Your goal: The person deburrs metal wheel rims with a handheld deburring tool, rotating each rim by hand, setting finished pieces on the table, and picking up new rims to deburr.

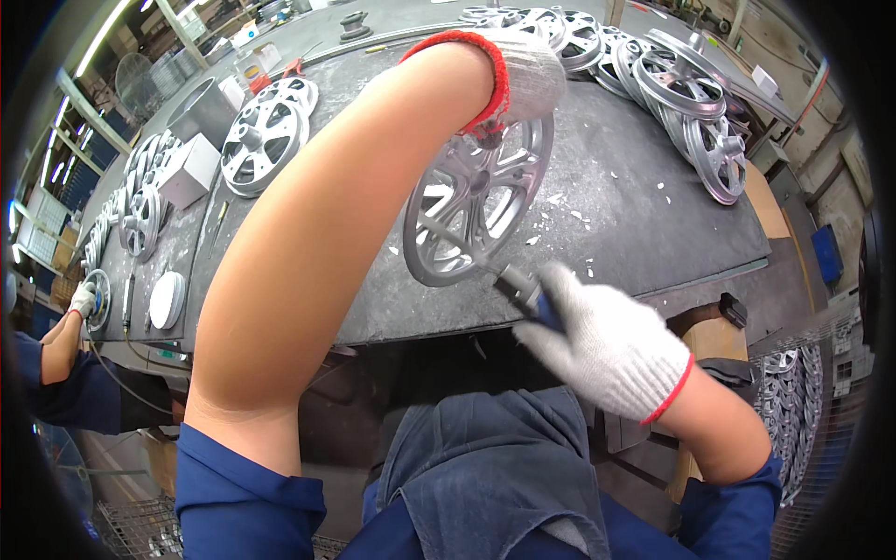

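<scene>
Two gloved hands work one silver wheel rim [478, 201], which stands tilted near the front edge of the dark table [635, 215]. Left hand [523, 70] rests on the rim's top, fingers wrapped over its edge. Right hand [607, 345], at the table's front edge, has fingers clamped on a dark-handled tool [509, 278] reaching into the spokes. More rims [686, 93] crowd the far right corner.

wheels stacked far right [695, 112] | metal box [191, 168] | co-worker's gloved hand [82, 299]
</scene>
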Demonstrator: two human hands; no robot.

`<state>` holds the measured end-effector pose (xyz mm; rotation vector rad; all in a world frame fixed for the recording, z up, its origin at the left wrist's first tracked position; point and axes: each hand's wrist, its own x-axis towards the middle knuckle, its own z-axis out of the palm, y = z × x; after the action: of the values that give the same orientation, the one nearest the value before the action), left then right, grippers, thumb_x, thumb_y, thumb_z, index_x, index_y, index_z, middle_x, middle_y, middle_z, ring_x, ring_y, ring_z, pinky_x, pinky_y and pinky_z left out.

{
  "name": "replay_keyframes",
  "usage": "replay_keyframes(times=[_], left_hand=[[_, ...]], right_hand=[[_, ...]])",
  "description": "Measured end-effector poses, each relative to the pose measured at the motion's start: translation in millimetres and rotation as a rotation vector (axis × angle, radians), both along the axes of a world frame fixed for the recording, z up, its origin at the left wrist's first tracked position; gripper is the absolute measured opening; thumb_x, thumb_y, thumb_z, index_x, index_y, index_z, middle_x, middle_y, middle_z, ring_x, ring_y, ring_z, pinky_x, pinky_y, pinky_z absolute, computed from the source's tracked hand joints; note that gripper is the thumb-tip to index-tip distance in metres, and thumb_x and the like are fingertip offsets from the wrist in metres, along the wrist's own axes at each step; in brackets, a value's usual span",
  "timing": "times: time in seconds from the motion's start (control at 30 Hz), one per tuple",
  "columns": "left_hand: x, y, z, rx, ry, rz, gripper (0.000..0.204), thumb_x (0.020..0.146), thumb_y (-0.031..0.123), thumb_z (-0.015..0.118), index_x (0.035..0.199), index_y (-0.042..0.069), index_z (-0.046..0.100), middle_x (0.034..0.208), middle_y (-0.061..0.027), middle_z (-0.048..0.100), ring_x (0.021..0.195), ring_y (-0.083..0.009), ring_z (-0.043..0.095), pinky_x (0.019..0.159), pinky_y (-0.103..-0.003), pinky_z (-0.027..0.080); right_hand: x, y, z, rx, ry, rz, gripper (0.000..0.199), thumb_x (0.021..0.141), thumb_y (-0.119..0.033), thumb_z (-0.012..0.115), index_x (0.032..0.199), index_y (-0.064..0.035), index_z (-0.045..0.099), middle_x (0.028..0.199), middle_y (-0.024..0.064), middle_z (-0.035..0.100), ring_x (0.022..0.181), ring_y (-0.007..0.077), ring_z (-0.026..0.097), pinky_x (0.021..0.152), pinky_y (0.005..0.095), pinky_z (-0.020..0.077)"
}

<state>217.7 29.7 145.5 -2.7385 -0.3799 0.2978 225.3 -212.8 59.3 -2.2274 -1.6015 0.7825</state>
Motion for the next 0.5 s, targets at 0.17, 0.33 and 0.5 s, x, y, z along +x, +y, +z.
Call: replay_keyframes(times=[0.17,0.33,0.5], left_hand=[[-4.2,3.6,-0.2,0.201,0.082,-0.247,0.017,0.098,0.006,0.067,0.105,-0.001,0.081,0.09,-0.0161,0.078,0.076,-0.028,0.078,0.067,-0.041,0.064],[-3.9,24.6,-11.7,0.158,-0.037,-0.3,0.017,0.097,0.005,0.069,0.108,0.003,0.082,0.095,-0.015,0.08,0.08,-0.0288,0.08,0.07,-0.042,0.066],[-15.6,26.0,-3.4,0.141,-0.042,-0.375,0.016,0.098,0.007,0.068,0.106,0.003,0.082,0.091,-0.0154,0.079,0.075,-0.0287,0.079,0.068,-0.045,0.065]], right_hand=[[-11.2,-0.7,-4.5,0.02,-0.038,-0.043,0.045,0.109,-0.045,0.066,0.132,-0.0075,0.056,0.097,0.028,0.078,0.092,0.0496,0.077,0.081,0.0588,0.0614],[-15.7,-0.3,-31.9,0.186,0.312,0.07,0.048,0.11,-0.05,0.066,0.134,-0.0089,0.057,0.094,0.0256,0.076,0.078,0.0436,0.078,0.069,0.0526,0.0617],[6.9,-0.7,-39.7,-0.283,1.414,-0.061,0.049,0.112,-0.052,0.064,0.135,-0.0099,0.057,0.078,0.0082,0.062,0.055,0.0163,0.063,0.046,0.0306,0.0466]])
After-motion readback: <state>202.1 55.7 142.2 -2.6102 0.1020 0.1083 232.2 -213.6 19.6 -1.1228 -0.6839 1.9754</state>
